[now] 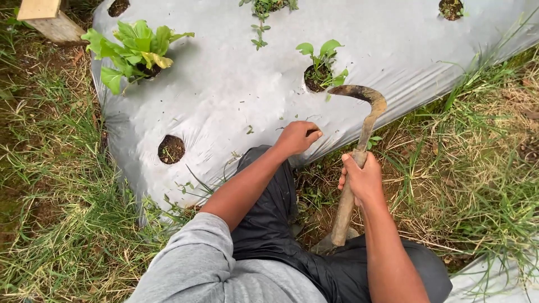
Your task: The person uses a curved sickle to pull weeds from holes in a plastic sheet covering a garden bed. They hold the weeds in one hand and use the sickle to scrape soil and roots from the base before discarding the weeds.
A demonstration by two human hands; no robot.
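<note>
My right hand is clenched mid-handle on the sickle, which looks stiff and blade-heavy up top, while my left hand is curled shut on the mulch sheet, apparently holding nothing.

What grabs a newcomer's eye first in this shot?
Probably the curved sickle, upright right of centre with the right hand closed on its wooden handle. Next, the silver plastic mulch sheet across the top, with a leafy green plant at upper left. The left hand rests on the sheet's near edge.

grey sleeve, bare forearms, black trousers
</note>
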